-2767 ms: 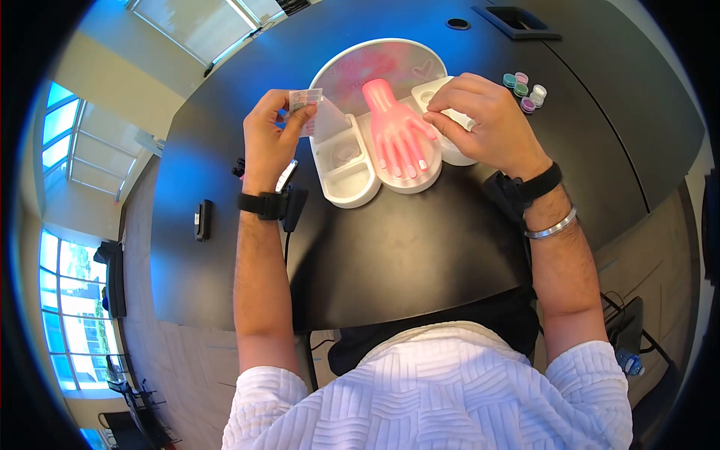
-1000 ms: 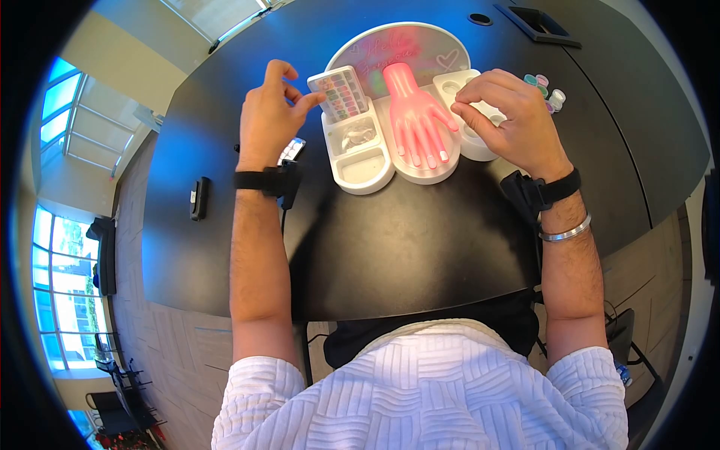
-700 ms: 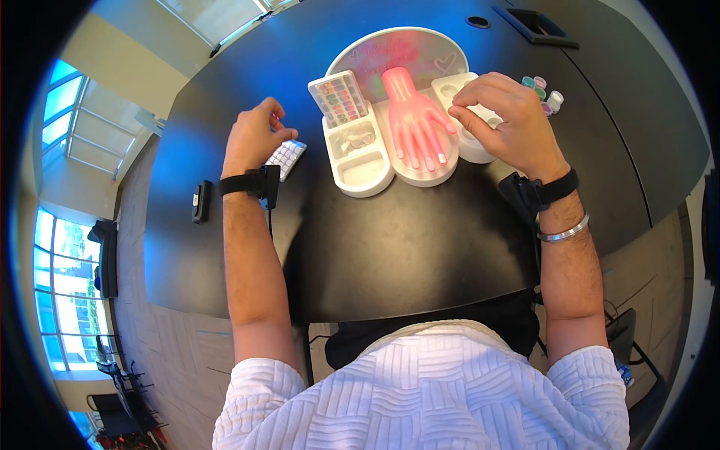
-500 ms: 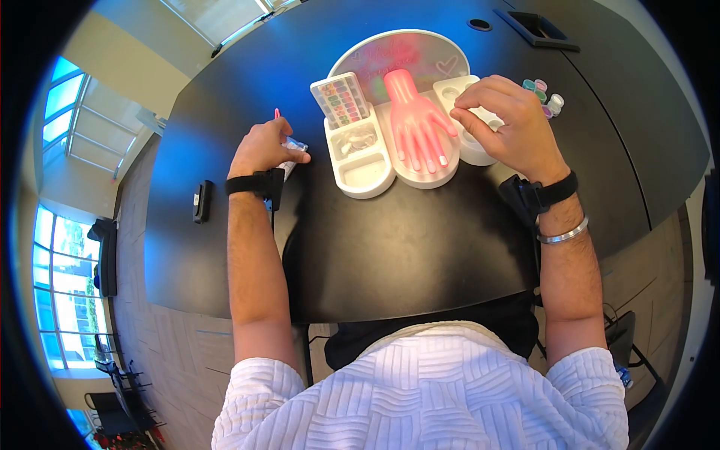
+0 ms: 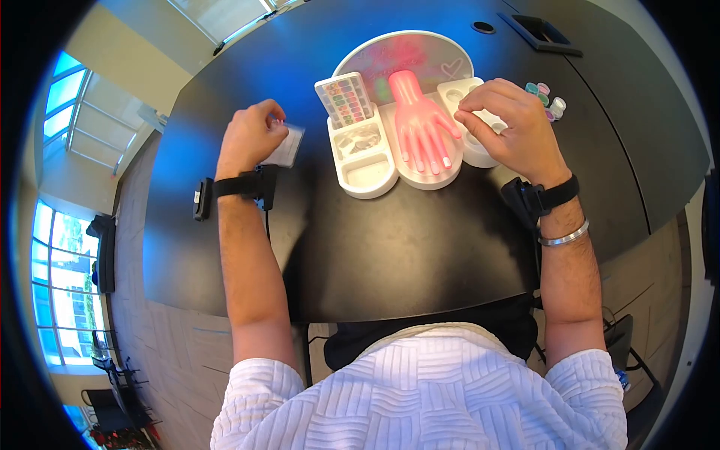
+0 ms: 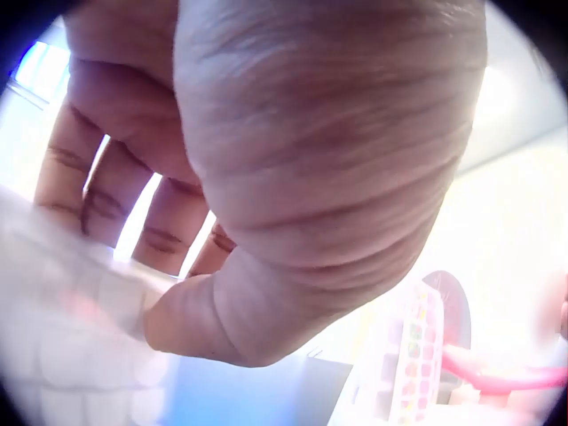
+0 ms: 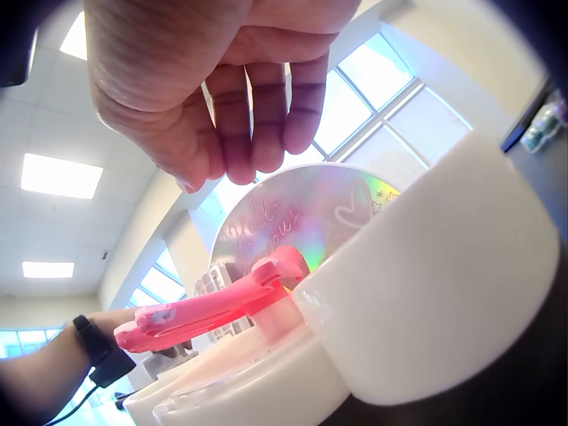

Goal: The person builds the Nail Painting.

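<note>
My left hand (image 5: pixel 251 135) is at the left side of the table, pinching a clear compartment case (image 5: pixel 286 147) between thumb and fingers. Up close in the left wrist view, the case (image 6: pixel 80 346) shows a blurred grid of pale cells, with the thumb at its edge. My right hand (image 5: pixel 510 124) hovers above the right side of a white manicure stand (image 5: pixel 365 192), its fingers loosely bent and nothing visible between them. A pink model hand (image 5: pixel 424 127) with pale nails lies on the stand's middle part. Propped on the stand's left part is a case of colourful press-on nails (image 5: pixel 345 101).
Behind the model hand rises the stand's round shiny back panel (image 5: pixel 409 46). Several small lidded pots (image 5: pixel 551 105) sit to the right of the stand. A small black object (image 5: pixel 202 199) lies left of my left forearm. A black tray-like box (image 5: pixel 541 34) is farther back.
My left hand let go of the colourful case on the stand, moved left and picked up the clear compartment case, which has since tilted. My right hand has stayed nearly in place.
</note>
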A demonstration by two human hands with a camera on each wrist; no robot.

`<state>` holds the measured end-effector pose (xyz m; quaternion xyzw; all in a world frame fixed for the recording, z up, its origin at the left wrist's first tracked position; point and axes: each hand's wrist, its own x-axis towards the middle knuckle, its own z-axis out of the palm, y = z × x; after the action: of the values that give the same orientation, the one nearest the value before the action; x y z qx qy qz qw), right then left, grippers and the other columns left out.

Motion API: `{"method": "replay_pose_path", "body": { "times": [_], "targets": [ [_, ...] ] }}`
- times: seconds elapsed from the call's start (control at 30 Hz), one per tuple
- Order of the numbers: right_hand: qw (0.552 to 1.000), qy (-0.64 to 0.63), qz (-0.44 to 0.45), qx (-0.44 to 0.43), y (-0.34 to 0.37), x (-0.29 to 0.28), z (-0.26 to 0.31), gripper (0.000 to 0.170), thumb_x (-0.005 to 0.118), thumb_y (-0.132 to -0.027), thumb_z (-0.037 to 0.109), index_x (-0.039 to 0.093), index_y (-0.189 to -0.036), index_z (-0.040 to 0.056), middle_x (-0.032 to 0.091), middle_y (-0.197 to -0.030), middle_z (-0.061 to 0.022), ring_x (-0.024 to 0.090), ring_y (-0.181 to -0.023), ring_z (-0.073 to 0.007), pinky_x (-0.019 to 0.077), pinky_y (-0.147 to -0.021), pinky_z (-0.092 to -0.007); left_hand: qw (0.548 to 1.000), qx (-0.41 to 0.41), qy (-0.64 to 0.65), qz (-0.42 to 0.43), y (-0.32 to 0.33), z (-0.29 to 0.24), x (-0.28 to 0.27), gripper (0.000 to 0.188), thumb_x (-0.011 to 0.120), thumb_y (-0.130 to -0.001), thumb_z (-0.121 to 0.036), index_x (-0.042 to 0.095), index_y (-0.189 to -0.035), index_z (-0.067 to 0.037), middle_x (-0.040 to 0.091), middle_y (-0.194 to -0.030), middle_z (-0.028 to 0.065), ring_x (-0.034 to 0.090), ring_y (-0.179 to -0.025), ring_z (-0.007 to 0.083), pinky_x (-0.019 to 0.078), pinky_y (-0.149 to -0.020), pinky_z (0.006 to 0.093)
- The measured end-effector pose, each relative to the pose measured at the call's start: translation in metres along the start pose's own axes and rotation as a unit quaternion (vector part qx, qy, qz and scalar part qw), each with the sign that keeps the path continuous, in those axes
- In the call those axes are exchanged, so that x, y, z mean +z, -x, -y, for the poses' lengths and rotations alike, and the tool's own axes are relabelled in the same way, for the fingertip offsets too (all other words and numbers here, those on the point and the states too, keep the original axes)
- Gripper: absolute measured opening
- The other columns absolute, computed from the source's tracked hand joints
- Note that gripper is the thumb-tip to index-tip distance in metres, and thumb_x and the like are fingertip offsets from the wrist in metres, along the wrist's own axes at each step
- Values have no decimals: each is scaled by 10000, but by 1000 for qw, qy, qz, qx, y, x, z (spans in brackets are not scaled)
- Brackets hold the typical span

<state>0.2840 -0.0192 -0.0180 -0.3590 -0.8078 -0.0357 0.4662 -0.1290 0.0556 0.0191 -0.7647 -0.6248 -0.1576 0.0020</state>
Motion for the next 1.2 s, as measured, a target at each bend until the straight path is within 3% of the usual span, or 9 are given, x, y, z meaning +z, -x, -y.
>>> {"method": "replay_pose_path", "body": {
  "times": [0.03, 0.1, 0.13, 0.33, 0.47, 0.93, 1.2],
  "targets": [
    [1000, 3, 0, -3, 0, 0, 0, 107, 836, -905, 111, 753, -906, 44, 771, -899, -80, 718, -863, -281, 584, -755, -390, 1000, 1, 0, 1, 2, -4, -7, 284, 746, -838, -151, 793, -1099, -52, 790, -907, 160, 768, -861, 335, 605, -826, 431],
    [1000, 0, -2, 0, 0, 0, 1, 109, 836, -905, 113, 752, -906, 44, 772, -900, -80, 720, -863, -283, 585, -755, -391, 991, 72, 111, -11, 8, -13, -23, 203, 720, -853, -76, 758, -1046, -31, 742, -850, 57, 678, -723, 160, 544, -693, 308],
    [1000, -3, -4, 2, 0, 0, 1, 110, 837, -906, 114, 752, -905, 44, 773, -900, -80, 721, -863, -285, 586, -756, -391, 988, 96, 122, -9, 11, -22, -32, 200, 712, -884, -46, 750, -1080, -25, 712, -859, 17, 639, -747, 93, 543, -704, 283],
    [1000, -6, 4, 13, 0, -1, 3, 99, 833, -906, 105, 758, -910, 41, 777, -904, -85, 727, -868, -284, 591, -763, -392, 933, 209, 283, -68, 6, -33, -17, 201, 738, -1001, -13, 740, -1202, -10, 737, -1025, 21, 665, -897, 93, 577, -793, 267],
    [1000, -12, -2, 18, 0, -2, 4, 94, 833, -905, 98, 763, -914, 37, 778, -904, -88, 730, -870, -280, 592, -767, -389, 940, 214, 262, -53, 6, -48, -6, 220, 754, -1012, -23, 725, -1230, -18, 739, -1069, 41, 685, -996, 112, 604, -842, 273],
    [1000, -10, 0, 15, 0, -2, 2, 95, 837, -908, 93, 762, -916, 35, 776, -912, -89, 728, -866, -279, 592, -769, -384, 962, 207, 176, -33, 4, -58, 15, 173, 738, -971, 13, 736, -1142, -12, 763, -1046, 82, 742, -939, 178, 637, -806, 328],
    [1000, -11, 4, 21, 0, -3, 4, 94, 835, -911, 94, 765, -913, 31, 777, -906, -90, 736, -868, -278, 597, -775, -385, 964, 232, 125, -37, 3, -56, 20, 155, 764, -954, -2, 811, -1100, -28, 749, -1007, 91, 718, -840, 220, 602, -786, 334]
  ]
}}
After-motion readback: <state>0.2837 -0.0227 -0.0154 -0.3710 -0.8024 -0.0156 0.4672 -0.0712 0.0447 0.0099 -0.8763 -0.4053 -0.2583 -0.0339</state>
